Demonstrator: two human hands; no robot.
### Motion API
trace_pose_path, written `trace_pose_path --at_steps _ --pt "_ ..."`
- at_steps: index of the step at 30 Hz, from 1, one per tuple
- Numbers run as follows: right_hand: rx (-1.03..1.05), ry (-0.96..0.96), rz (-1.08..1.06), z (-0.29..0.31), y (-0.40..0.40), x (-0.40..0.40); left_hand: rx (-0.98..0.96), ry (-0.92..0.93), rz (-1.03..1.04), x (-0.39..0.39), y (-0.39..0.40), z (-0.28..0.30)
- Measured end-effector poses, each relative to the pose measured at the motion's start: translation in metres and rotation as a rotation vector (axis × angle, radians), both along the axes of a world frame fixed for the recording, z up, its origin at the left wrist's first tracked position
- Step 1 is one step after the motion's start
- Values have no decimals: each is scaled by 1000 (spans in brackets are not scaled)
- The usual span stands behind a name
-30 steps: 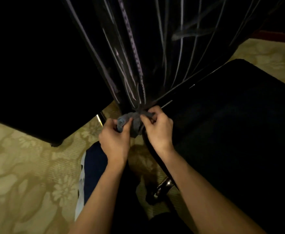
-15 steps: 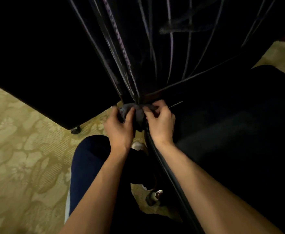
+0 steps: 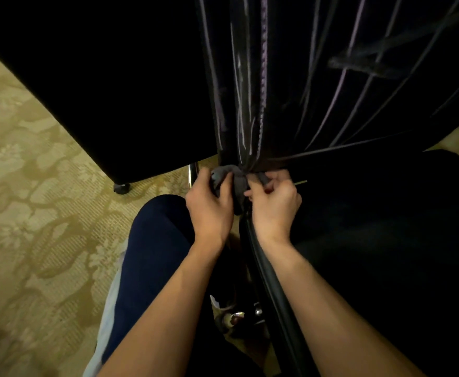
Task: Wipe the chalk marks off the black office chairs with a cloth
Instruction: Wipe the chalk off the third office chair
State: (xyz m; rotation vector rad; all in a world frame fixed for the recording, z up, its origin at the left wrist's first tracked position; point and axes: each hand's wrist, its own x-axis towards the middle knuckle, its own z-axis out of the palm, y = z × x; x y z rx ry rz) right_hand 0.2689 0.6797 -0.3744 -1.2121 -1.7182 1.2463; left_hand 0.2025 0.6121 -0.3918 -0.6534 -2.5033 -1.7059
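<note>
Both hands, left hand [image 3: 209,205] and right hand [image 3: 273,204], pinch a bunched dark grey cloth [image 3: 233,179] between them, at the base of a black chair back streaked with pale chalk lines [image 3: 291,91] just above. Likely regripping; wiping upward comes next.

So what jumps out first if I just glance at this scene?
Two bare hands meet at the centre, the left hand and right hand both gripping a bunched grey cloth. Right above them rises a black chair back streaked with pale chalk lines. At the left lies patterned beige carpet.
</note>
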Motion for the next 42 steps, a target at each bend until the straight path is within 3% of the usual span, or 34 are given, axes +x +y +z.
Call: trace_pose_path --at_steps 2,4,6,8,11,16,18,20,23,27,31,33,35,39,42 --pt "5 -146 -9 -4 -2 -2 -82 -20 15 -2 2 -9" --pt "45 -439 39 -4 1 -6 -247 -120 40 -4 3 -30" --pt "21 -683 154 -1 12 -13 -311 -399 14 -12 4 -54" --pt "-24 -745 219 4 22 -19 -243 -601 -26 -19 3 -63" --pt "32 -675 196 6 11 -11 -131 -462 -55 -13 -7 -61" --pt "111 -221 36 -2 12 10 57 -144 -88 1 -10 -26" --pt "105 -208 18 -4 18 11 19 -142 -35 1 2 -23" --pt "110 -405 74 -6 19 8 -183 -201 8 -3 7 -42" --pt "89 -677 121 -5 26 -2 -208 -588 -83 -20 6 -67" --pt "-12 -687 98 1 34 -11 -283 -596 -96 -33 16 -61" --pt "27 -531 58 -6 25 -3 -141 -371 -48 -8 10 -44" --pt "10 -337 38 -11 26 1 -34 -229 -36 -2 8 -33" --pt "5 -141 11 -13 25 4 -50 -118 7 -1 9 -21" --pt "-80 -15 -21 -16 22 1 -157 -251 71 -1 14 -13" --pt "-328 -46 8 -16 37 -2 -314 -267 67 2 19 -16"
